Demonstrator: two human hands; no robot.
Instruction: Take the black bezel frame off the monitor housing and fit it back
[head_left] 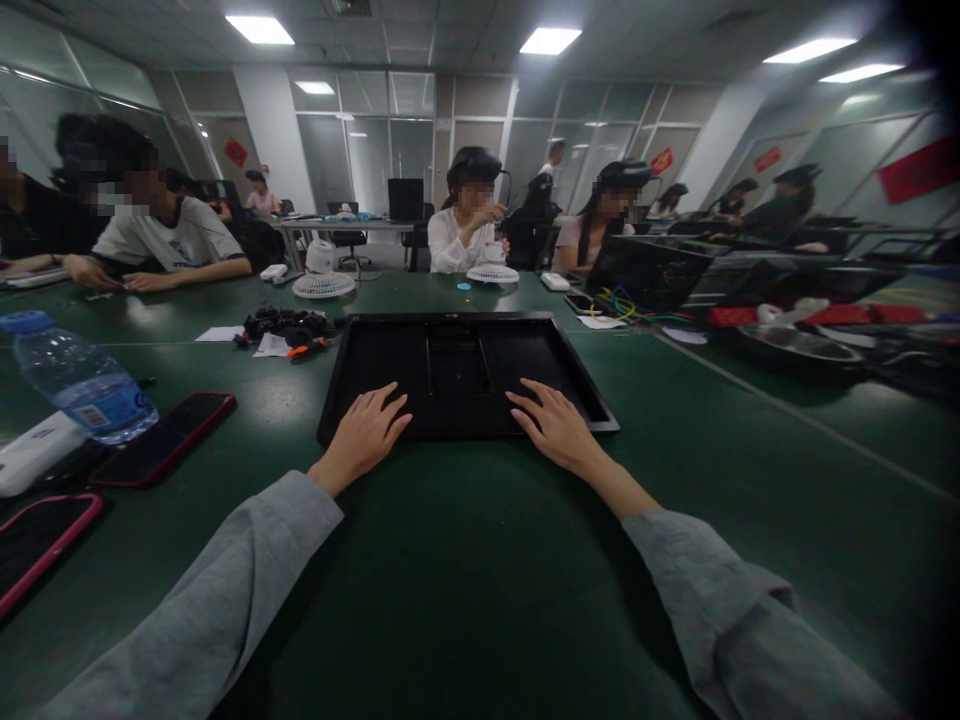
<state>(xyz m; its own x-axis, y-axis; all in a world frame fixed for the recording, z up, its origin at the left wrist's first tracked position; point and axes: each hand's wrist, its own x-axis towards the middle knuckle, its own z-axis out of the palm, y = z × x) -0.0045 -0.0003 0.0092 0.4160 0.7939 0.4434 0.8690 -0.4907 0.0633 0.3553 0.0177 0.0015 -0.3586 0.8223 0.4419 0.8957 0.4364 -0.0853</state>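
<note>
In the head view a wide black monitor casing point(517, 350), shallow like a tray with a raised rim, lies flat on the green table. Its middle has a recessed panel between two upright ridges. My left hand point(364, 430) is over the near left part, palm down with its fingers apart. Over the near right part is my right hand point(555, 425), likewise palm down and spread. Both hands seem to rest on the casing's near edge, though the exact contact under the palms is hidden. Neither one grips anything.
At left stand a water bottle point(82, 385), a dark phone point(169, 440) and a pink-edged phone point(45, 540). Black parts point(289, 325) lie behind the casing's left corner. Cables point(619, 308) and a metal pan point(799, 345) are at right. Several people sit across the table.
</note>
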